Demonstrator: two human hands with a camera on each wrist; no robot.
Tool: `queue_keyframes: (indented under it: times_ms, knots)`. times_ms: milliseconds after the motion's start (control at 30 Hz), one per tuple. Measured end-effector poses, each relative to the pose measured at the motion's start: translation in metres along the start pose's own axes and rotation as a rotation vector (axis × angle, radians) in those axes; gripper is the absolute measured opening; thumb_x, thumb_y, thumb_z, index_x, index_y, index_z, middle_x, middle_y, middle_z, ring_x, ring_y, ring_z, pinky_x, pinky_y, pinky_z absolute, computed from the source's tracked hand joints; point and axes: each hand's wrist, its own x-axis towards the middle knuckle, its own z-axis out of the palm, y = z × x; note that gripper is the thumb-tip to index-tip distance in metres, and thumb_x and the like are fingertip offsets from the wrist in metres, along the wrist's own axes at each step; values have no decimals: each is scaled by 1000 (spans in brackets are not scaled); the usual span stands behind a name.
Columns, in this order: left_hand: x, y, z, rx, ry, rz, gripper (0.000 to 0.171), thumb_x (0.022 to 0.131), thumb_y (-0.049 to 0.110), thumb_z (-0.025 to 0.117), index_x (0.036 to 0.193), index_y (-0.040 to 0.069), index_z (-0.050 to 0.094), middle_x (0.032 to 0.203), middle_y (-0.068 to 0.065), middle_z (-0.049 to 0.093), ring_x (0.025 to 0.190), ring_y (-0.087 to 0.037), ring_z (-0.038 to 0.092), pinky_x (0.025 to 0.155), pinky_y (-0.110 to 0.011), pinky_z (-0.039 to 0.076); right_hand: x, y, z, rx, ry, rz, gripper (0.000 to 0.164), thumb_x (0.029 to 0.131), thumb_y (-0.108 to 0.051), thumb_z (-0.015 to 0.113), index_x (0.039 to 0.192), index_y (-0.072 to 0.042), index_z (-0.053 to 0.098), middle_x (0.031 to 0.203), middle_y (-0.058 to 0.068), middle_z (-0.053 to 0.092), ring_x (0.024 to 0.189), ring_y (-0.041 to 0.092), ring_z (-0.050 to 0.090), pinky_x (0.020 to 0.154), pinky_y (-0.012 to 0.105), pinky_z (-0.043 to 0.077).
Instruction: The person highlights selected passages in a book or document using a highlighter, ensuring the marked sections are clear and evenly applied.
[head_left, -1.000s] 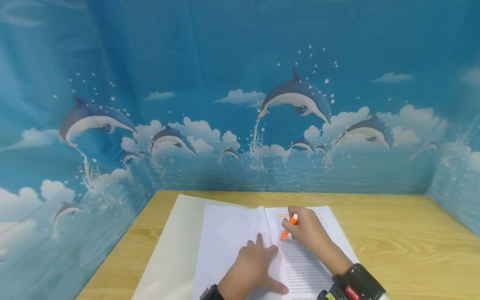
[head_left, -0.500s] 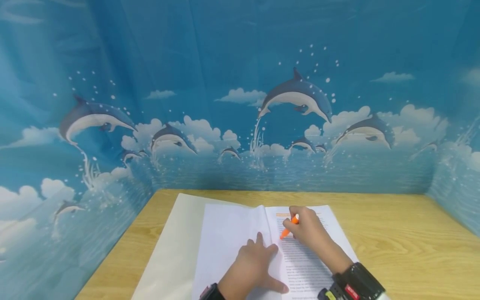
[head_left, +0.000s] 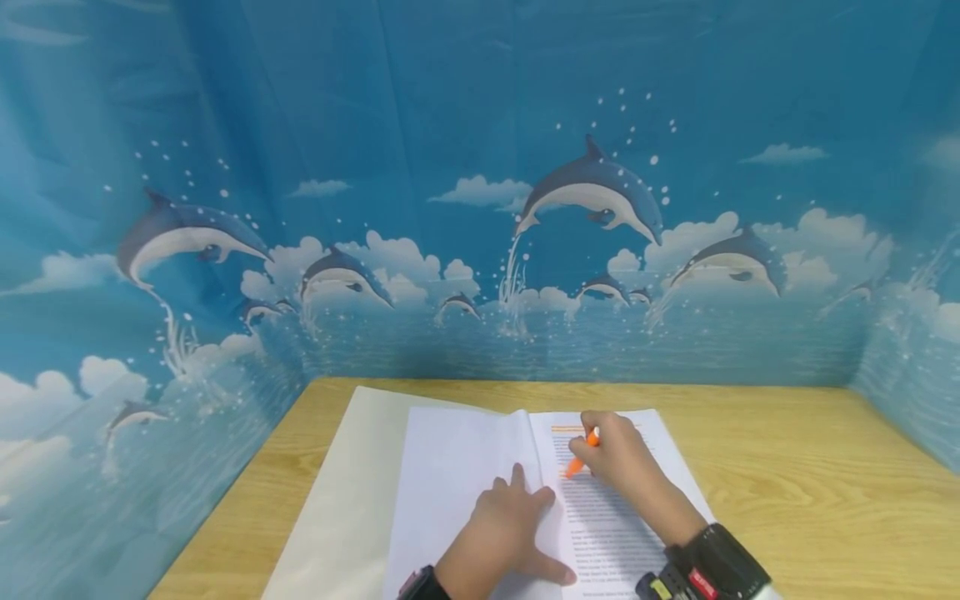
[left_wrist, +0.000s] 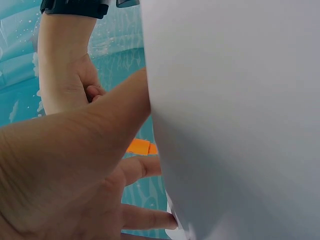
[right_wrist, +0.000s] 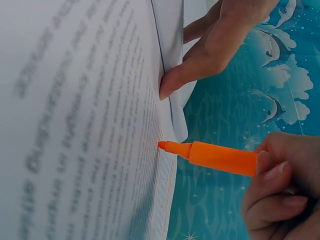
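An orange highlighter is pinched in my right hand, its tip down on a line of the printed page. Orange strokes mark lines near the top of that page, and a short orange mark shows by the tip. My left hand rests with fingers spread on the blank left page, its thumb reaching over the fold onto the printed side. In the left wrist view, the left hand's fingers press against the white paper, and an orange bit of the highlighter shows behind them.
A larger cream sheet lies under the open booklet at its left. The wooden table extends to the right. Behind it hangs a blue backdrop printed with dolphins. Wrist straps sit on both arms.
My right hand has slid slightly to the right with the highlighter, and a short orange mark now shows left of its tip. My left hand stays in place.
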Motion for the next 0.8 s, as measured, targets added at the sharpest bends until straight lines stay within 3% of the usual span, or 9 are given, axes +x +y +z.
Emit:
queue_keyframes:
  times_ms: [500,800]
  knots:
    - [5,0,1,-53,-65,-42,95,48,74,72,128,27,52,141,-19,39,114,-37,48,89,-48,44,-1,9,-6,-8,22,29,32,75,-4,61,61,-12,33,53,-4,22,45,8,25,43,20,24]
    - [5,-2,3,-88,-46,-25,96,47,73,73,128,25,53,141,-22,38,117,-41,47,90,-50,43,-2,17,-14,-10,20,33,26,77,-5,61,62,-9,39,54,-4,24,45,8,26,42,20,24]
